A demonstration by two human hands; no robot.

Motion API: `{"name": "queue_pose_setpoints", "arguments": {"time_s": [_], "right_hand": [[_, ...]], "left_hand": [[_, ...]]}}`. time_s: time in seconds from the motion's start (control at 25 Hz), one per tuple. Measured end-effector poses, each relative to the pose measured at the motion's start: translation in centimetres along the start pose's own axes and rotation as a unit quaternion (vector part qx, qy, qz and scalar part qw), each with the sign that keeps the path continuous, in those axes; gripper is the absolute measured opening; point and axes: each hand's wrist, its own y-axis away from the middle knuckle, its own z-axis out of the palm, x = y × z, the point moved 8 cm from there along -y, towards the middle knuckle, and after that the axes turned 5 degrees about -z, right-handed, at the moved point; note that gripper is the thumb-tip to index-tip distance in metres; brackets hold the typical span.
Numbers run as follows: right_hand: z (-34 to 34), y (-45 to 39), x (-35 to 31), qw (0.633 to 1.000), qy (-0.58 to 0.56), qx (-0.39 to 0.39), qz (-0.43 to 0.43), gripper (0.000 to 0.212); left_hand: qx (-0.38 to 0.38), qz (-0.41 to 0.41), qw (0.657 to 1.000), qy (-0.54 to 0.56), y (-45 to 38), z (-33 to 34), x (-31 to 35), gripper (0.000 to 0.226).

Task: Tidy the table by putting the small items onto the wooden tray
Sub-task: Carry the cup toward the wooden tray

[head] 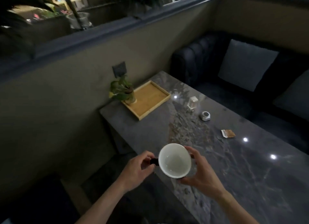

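Note:
A cup, white inside and dark outside, is held in the air over the table's near left edge. My left hand pinches its dark handle, and my right hand cups its right side. The wooden tray lies at the table's far left corner, with a small potted plant standing on its left end. On the table lie a small white lantern-like item, a small round white item and a brown paper sachet.
The dark marble table runs along a wall on the left. A dark sofa with grey cushions stands behind and to the right. Bright light spots reflect on the tabletop.

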Motion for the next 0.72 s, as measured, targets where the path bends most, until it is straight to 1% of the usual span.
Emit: {"name": "queue_pose_setpoints", "arguments": {"time_s": [0.12,0.32,0.56,0.72], "right_hand": [[3.1,-2.3,-2.1,1.0,0.003,-0.007,-0.004,0.1],[7.4,-6.5,-5.5,0.998,0.036,-0.038,-0.036,0.101],[10.2,-11.5,-6.9,0.995,0.053,-0.074,-0.051,0.099],[11.2,-14.9,-6.8,0.995,0.045,-0.077,-0.053,0.095]], "left_hand": [[0.025,-0.01,1.0,0.003,1.0,-3.9,-2.0,0.019],[0.056,-0.034,0.998,-0.004,1.1,-9.2,-5.1,0.019],[0.067,-0.053,0.996,-0.015,-1.5,-13.0,-7.7,0.019],[0.067,-0.057,0.996,-0.02,-4.3,-14.9,-8.7,0.018]]}}
